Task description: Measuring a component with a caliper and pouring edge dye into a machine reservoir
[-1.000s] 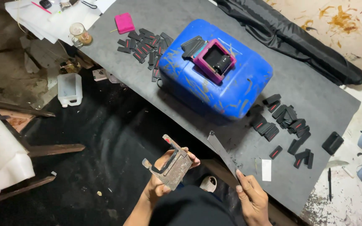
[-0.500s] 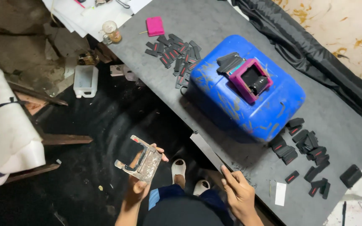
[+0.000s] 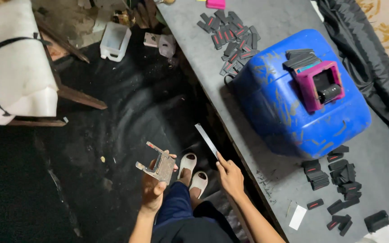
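Observation:
My left hand [image 3: 151, 188] holds a small grey metal frame piece [image 3: 158, 164] out over the black floor, just left of my feet in pale slippers [image 3: 193, 172]. A thin flat metal strip [image 3: 207, 140] points up and away from the fingertips of my right hand [image 3: 230, 176], which grips it close to the front edge of the grey table [image 3: 273, 173]. On the table lies a blue plastic jerrycan [image 3: 293, 105] on its side, with a pink box [image 3: 319, 85] and a stack of dark pieces on top of it.
Several small black pieces with red marks lie in a pile at the table's far end [image 3: 230, 36] and another at its near right [image 3: 338, 180]. A white slip [image 3: 298, 217] lies near the edge. A white padded seat [image 3: 14, 63] and a clear plastic jug [image 3: 115, 41] stand at left.
The view has shifted, so the table and jerrycan now sit further right and up. My left hand has carried the metal frame further left, away from the strip in my right hand.

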